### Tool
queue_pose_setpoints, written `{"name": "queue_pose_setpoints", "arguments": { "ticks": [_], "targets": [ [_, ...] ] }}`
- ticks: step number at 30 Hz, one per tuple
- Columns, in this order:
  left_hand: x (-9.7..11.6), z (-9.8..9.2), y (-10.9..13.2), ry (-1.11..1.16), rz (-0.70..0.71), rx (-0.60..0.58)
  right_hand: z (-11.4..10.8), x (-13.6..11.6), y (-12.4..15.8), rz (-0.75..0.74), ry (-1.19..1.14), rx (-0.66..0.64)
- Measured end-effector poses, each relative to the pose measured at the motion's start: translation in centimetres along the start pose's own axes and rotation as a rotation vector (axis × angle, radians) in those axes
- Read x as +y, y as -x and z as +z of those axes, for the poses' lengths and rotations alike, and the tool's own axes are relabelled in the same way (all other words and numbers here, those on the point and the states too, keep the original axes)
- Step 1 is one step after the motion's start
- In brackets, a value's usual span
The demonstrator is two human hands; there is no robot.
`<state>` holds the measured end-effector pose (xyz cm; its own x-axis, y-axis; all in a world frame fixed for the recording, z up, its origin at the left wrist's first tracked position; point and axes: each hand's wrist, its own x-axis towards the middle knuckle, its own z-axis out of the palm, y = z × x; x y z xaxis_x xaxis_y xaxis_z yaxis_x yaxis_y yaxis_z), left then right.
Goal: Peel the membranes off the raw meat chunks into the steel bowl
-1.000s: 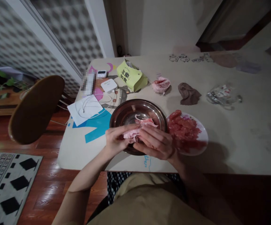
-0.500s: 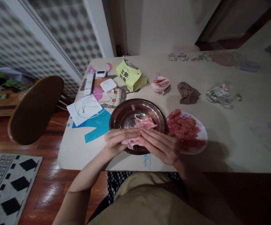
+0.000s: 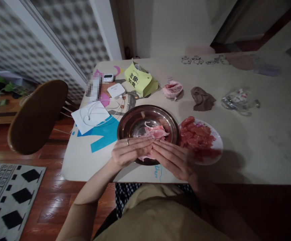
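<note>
Over the near rim of a steel bowl [image 3: 125, 117], my left hand [image 3: 131, 150] and my right hand [image 3: 172, 157] meet fingertip to fingertip. Both are closed on a pink pomelo segment [image 3: 147, 156], mostly hidden by my fingers; pale membrane shows below them. A ring is on my left hand. Pink and whitish pomelo membranes [image 3: 158, 131] lie in the bowl. Right of it, a white plate [image 3: 218, 142] bears a heap of reddish peeled pulp [image 3: 197, 135]. Farther back sits a larger piece of pomelo [image 3: 172, 89] in its pink skin.
A crumpled brown cloth [image 3: 202, 99] and a clear plastic bundle [image 3: 239, 100] lie at the back right. To the left are a yellow-green bag [image 3: 140, 80], a white box [image 3: 116, 90], a small white device [image 3: 108, 78], and paper with a cable [image 3: 90, 117]. A chair [image 3: 38, 117] stands beyond the table's left edge.
My hands have shifted slightly, with the left fingers turned so the ring shows. Less of the pink piece is visible beneath them. The bowl and plate have stayed put.
</note>
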<state>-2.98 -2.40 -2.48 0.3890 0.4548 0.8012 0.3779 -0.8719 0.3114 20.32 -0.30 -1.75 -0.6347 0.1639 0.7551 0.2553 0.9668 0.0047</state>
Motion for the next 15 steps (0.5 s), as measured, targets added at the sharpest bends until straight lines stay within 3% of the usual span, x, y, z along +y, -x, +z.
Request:
{"name": "queue_pose_setpoints", "arguments": {
  "ticks": [9, 15],
  "targets": [
    [1.3, -1.3, 0.0, -0.180, 0.006, -0.137, 0.0, -0.1, -0.1, 0.020, -0.053, -0.013],
    [1.9, -1.2, 0.1, -0.171, -0.079, -0.133, 0.4, 0.4, -0.2, 0.014, -0.050, 0.031]
  ]
}}
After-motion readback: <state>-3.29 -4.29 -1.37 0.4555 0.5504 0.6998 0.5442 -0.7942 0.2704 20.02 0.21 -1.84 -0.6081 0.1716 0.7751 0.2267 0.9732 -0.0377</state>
